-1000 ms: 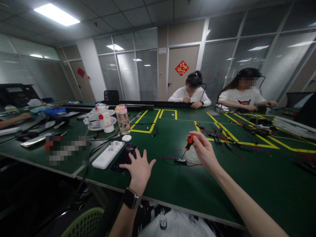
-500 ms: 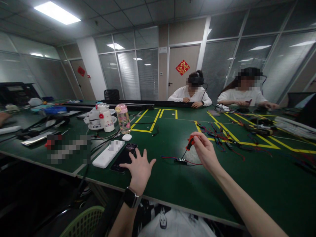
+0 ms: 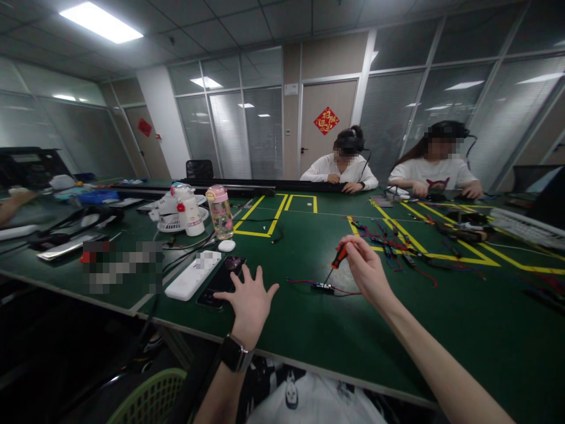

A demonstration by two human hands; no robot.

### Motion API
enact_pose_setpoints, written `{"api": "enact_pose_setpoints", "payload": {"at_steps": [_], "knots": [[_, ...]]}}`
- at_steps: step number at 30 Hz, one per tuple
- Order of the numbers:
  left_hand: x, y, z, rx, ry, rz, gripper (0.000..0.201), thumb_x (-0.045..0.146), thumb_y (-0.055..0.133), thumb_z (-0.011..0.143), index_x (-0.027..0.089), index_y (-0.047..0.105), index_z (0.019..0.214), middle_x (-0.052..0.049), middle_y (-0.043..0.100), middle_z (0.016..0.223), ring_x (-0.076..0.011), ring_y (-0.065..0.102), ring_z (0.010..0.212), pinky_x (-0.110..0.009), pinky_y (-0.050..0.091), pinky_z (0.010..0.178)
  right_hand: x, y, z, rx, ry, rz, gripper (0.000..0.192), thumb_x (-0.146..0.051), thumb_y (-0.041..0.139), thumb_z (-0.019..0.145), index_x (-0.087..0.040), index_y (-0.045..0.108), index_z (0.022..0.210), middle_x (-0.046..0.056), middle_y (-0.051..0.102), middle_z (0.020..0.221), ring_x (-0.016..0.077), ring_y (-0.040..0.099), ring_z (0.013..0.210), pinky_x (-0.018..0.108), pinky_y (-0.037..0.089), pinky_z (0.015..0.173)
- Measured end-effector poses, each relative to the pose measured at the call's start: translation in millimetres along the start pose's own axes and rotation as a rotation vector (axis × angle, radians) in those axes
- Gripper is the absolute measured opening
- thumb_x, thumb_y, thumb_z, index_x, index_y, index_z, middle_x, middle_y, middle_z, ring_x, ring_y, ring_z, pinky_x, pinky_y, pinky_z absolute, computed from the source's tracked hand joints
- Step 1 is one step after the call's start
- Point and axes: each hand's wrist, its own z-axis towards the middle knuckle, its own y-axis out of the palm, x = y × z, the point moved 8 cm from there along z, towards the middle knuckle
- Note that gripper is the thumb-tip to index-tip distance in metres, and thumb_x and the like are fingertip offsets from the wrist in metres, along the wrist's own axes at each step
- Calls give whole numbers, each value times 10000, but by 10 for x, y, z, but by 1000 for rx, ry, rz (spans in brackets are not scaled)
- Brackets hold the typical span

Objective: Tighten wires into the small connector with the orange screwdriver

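Right hand point(image 3: 366, 268): grips screwdriver point(image 3: 336, 262), tip slanting down-left onto small board point(image 3: 322, 287).
Left hand point(image 3: 249, 303): released, fingers spread flat on worktop point(image 3: 309, 330), left of board.

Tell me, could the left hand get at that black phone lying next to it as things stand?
Probably yes. The left hand lies flat and open on the green table, holding nothing, with its fingertips right at the edge of the black phone. Nothing sits between them; the white power strip lies on the phone's far side.
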Motion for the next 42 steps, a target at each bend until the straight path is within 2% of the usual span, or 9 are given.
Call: {"api": "enact_pose_setpoints", "payload": {"at_steps": [5, 11, 14, 18, 22, 25, 28, 35, 42], "knots": [[-3, -3, -5, 7, -1, 3, 566, 560, 410, 906, 277, 472, 1393, -179, 367, 1496, -489, 327, 1310, -833, 279, 846, 0, 22, 22, -59, -2, 8, 266, -467, 585, 877, -267, 633, 1047, 42, 653, 936, 207, 608, 908, 347, 494, 809], [-14, 16, 6, 24, -2, -23, 550, 548, 462, 890, 280, 501, 1369, -182, 379, 1485, -503, 326, 1303, -844, 269, 832, -33, 126, -7, -132, -55, -126, 209, -409, 568, 893, -236, 686, 890, 45, 665, 893, 211, 613, 872, 354, 484, 810], [68, -211, -83, 140, 21, -96, 463, 411, 459, 926, 262, 509, 1361, -172, 382, 1482, -465, 315, 1330, -813, 245, 916, -117, 80, -5, -52, -163, -233, 182, -347, 559, 900, -236, 703, 892, 48, 662, 942, 208, 606, 908, 342, 477, 812], [336, -732, -404, 440, 249, -436, 423, 251, 304, 981, 213, 495, 1356, -122, 428, 1435, -272, 380, 1336, -559, 210, 1145, -48, -77, 54, 39, -170, -340, 206, -347, 566, 889, -221, 717, 952, 62, 677, 928, 209, 618, 871, 348, 498, 776], [624, -676, -584, 162, 475, -694, 258, 377, 511, 903, 214, 642, 1054, -83, 589, 1133, -231, 541, 1098, -385, 422, 997, 161, -363, 126, 184, -36, -234, 272, -406, 601, 856, -196, 696, 1000, 58, 684, 874, 206, 660, 791, 387, 542, 772], [720, -428, -639, -169, 537, -623, 279, 425, 681, 753, 200, 625, 909, -46, 601, 983, -221, 569, 956, -322, 456, 843, 254, -481, 138, 255, 21, -98, 310, -445, 638, 823, -191, 683, 995, 44, 664, 879, 193, 683, 724, 405, 582, 748], [633, -319, -650, -342, 544, -504, 306, 393, 698, 713, 200, 610, 934, -33, 610, 983, -209, 577, 918, -285, 432, 761, 249, -482, 124, 278, 20, -67, 321, -461, 649, 813, -192, 680, 985, 45, 657, 893, 179, 680, 693, 405, 606, 728], [585, -279, -657, -437, 594, -434, 71, 250, 648, 722, 214, 650, 783, 5, 650, 783, -171, 601, 736, -256, 385, 626, 201, -463, 32, 397, 64, -34, 394, -520, 696, 748, -177, 672, 941, 26, 624, 814, 159, 636, 638, 368, 634, 572], [870, -80, -442, -230, 534, -447, 177, 145, 530, 848, 192, 683, 924, -43, 643, 971, -182, 608, 927, -272, 441, 800, 65, -413, -35, 427, 15, -104, 344, -494, 637, 814, -172, 638, 934, 8, 592, 691, 178, 649, 648, 323, 611, 497]]}}
